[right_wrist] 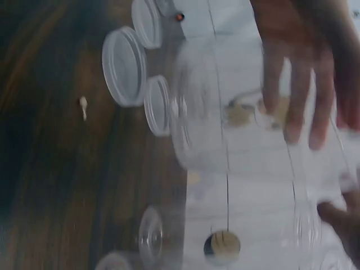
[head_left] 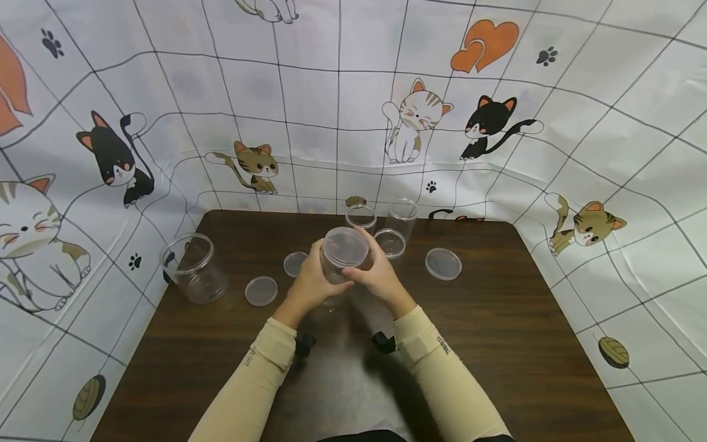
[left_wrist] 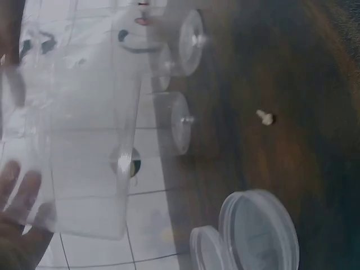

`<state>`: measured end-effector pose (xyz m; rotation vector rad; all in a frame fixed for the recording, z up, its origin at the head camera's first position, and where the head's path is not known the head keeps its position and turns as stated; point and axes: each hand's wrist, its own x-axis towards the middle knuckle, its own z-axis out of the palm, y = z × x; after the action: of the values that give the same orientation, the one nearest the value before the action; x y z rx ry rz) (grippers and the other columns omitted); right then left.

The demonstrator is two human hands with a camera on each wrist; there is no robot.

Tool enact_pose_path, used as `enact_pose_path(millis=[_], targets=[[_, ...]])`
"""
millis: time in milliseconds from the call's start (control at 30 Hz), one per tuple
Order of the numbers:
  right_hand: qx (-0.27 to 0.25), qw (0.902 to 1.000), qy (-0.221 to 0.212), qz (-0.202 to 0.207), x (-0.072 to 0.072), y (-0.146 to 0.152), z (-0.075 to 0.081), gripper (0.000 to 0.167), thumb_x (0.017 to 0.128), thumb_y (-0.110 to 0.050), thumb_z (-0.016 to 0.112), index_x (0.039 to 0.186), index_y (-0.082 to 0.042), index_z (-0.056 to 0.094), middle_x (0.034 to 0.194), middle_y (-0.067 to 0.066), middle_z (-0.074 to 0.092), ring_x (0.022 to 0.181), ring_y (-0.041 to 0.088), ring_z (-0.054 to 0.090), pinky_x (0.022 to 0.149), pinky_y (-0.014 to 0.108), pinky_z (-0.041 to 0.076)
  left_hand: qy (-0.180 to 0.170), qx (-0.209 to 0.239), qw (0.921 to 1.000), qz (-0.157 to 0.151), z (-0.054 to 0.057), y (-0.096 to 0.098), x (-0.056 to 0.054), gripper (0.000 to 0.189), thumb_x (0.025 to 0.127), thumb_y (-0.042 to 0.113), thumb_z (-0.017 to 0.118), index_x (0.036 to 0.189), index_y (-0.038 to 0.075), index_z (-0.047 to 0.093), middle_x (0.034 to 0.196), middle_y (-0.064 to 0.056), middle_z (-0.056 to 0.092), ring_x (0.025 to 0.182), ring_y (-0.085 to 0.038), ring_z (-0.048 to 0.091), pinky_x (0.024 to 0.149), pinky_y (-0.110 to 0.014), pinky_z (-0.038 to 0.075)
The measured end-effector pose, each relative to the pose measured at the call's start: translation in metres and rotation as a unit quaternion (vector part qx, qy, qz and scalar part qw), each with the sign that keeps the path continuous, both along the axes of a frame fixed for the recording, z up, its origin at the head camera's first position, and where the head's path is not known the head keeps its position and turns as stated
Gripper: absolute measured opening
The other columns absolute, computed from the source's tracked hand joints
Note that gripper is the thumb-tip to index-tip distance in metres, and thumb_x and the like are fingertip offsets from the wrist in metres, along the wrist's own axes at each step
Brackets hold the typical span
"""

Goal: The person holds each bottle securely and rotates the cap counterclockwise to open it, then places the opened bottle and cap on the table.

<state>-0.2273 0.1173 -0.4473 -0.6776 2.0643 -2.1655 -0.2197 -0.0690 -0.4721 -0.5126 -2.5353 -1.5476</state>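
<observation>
Above the middle of a dark wooden desk (head_left: 497,344), both hands hold one clear lidded jar (head_left: 342,255); the left hand (head_left: 312,285) curls round its left side, the right hand (head_left: 381,276) wraps its right side and lid edge; the jar's lower part is hidden behind the fingers; both wrist views are blurred; loose lids (head_left: 443,264) and other clear jars (head_left: 190,267) stand around.

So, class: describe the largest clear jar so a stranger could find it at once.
Start at the dark wooden table and look to its left edge. The big clear jar stands there alone, open-topped, left of two loose lids. It is far wider than the small jars at the back.
</observation>
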Motion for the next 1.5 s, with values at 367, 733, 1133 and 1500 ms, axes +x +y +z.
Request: enact_pose_path(millis=[367, 733, 1133, 1500], targets=[[0.096, 0.9909, 0.039, -0.086, 0.003, -0.011, 0.011, 0.086, 0.075, -0.037, 0.089, 0.148, -0.020, 0.046, 0.137, 0.005, 0.055, 0.121, 0.024, 0.055, 0.100, 0.046, 0.046, 0.013, -0.008, 0.9998, -0.013, 0.005, -0.004, -0.001, 0.110, 0.069, 0.027, 0.094, 0.155, 0.005, 0.028, 0.139, -0.022, 0.054, 0.124, -0.038, 0.056, 0.102, -0.056, 0.045], [0.024, 0.9647, 0.045, 0.259, -0.018, 0.020, 0.019, 0.102, 0.076, -0.052, 0.087, 0.148, 0.003, 0.041, 0.146, 0.017, 0.052, 0.131, 0.030, 0.051, 0.110, 0.041, 0.040, -0.109, 0.045, 0.9473, -0.298, 0.016, -0.026, -0.005, 0.110, 0.073, 0.010, 0.092, 0.157, 0.006, 0.021, 0.147, -0.016, 0.045, 0.132, -0.031, 0.047, 0.109, -0.048, 0.039], [-0.034, 0.9964, 0.017, 0.075, -0.007, 0.005, 0.007, 0.120, 0.074, -0.058, 0.084, 0.159, 0.000, 0.021, 0.160, 0.019, 0.035, 0.141, 0.028, 0.042, 0.112, 0.038, 0.039, -0.033, 0.056, 0.9887, -0.135, 0.008, -0.018, -0.004, 0.111, 0.074, 0.010, 0.091, 0.158, 0.008, 0.019, 0.144, -0.019, 0.045, 0.121, -0.034, 0.056, 0.098, -0.051, 0.050], [0.018, 0.9939, -0.001, -0.109, 0.004, -0.033, 0.006, 0.095, 0.081, -0.040, 0.087, 0.155, -0.010, 0.035, 0.146, 0.016, 0.045, 0.125, 0.032, 0.050, 0.103, 0.047, 0.043, 0.030, -0.037, 0.9965, 0.068, 0.006, -0.003, 0.000, 0.106, 0.069, 0.028, 0.091, 0.152, 0.003, 0.030, 0.140, -0.025, 0.052, 0.125, -0.040, 0.054, 0.102, -0.056, 0.045]])
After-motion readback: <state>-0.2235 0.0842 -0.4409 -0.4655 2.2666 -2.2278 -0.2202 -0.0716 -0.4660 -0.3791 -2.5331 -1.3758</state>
